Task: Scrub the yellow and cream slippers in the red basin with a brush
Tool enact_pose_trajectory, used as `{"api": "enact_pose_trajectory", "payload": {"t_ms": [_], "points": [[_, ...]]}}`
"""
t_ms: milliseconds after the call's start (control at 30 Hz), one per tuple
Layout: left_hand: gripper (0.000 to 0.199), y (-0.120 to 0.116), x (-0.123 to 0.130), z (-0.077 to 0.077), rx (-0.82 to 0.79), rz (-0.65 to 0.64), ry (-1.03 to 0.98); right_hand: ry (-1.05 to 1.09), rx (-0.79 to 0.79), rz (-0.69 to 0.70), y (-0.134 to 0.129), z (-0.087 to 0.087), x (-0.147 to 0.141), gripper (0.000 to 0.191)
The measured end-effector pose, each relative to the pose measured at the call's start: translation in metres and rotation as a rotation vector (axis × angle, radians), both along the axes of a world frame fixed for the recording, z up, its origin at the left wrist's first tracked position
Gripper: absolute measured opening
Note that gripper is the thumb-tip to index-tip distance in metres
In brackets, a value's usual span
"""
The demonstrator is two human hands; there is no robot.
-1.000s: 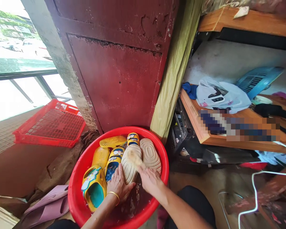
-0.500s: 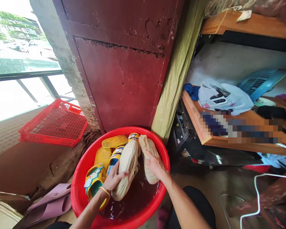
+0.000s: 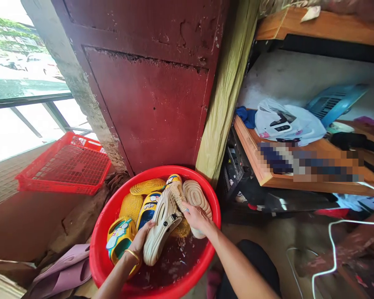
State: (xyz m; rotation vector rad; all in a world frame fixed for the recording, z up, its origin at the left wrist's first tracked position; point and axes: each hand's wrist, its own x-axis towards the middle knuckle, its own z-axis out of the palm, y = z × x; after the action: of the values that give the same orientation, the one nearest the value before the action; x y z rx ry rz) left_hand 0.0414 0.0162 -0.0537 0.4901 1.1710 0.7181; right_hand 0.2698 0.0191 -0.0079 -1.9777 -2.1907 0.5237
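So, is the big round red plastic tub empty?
No, the red tub holds yellow plastic sandals, beige ridged clogs and dark, glinting water.

So your floor (image 3: pixel 247 230) has the big red tub (image 3: pixel 96 249) sitting on it, plus purple slippers (image 3: pixel 64 272) right by the tub's left rim. Inside the tub you've got dark water (image 3: pixel 174 265) showing toward the near rim, a yellow shoe (image 3: pixel 117 236) by the left rim, a yellow sole (image 3: pixel 147 186) near the far rim, and a cream shoe (image 3: pixel 195 193) sole-up by the right rim.
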Motion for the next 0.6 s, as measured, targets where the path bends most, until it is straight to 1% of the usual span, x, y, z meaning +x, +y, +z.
{"api": "enact_pose_trajectory", "payload": {"t_ms": [67, 133, 200, 267, 300, 367, 433, 500, 533, 600], "points": [[0.043, 0.002, -0.001, 0.002, 0.007, 0.01, -0.011, 0.029, -0.006, -0.003, 0.003, -0.002, 0.001, 0.055], [0.04, 0.005, -0.005, 0.005, 0.042, 0.043, -0.043, 0.072, 0.004, 0.01, -0.002, 0.001, -0.003, 0.056], [0.039, 0.008, -0.012, 0.007, 0.061, 0.081, -0.065, 0.152, 0.007, 0.016, -0.012, 0.013, -0.002, 0.057], [0.035, 0.01, -0.019, 0.007, 0.05, 0.127, -0.067, 0.276, -0.077, 0.045, -0.024, 0.032, 0.008, 0.057], [0.033, 0.011, -0.023, 0.006, 0.042, 0.149, -0.071, 0.357, -0.19, 0.081, -0.03, 0.043, 0.016, 0.058], [0.029, 0.013, -0.028, 0.004, 0.041, 0.198, -0.087, 0.488, -0.514, 0.22, -0.042, 0.061, 0.033, 0.062], [0.03, 0.014, -0.029, 0.001, 0.053, 0.239, -0.105, 0.503, -0.701, 0.301, -0.054, 0.07, 0.045, 0.058], [0.032, 0.015, -0.026, 0.0, 0.057, 0.263, -0.108, 0.452, -0.759, 0.334, -0.064, 0.068, 0.044, 0.049], [0.035, 0.014, -0.023, 0.0, 0.056, 0.26, -0.105, 0.427, -0.741, 0.337, -0.067, 0.063, 0.039, 0.045], [0.041, 0.011, -0.015, 0.001, 0.05, 0.22, -0.096, 0.399, -0.618, 0.316, -0.069, 0.048, 0.023, 0.038]]}}
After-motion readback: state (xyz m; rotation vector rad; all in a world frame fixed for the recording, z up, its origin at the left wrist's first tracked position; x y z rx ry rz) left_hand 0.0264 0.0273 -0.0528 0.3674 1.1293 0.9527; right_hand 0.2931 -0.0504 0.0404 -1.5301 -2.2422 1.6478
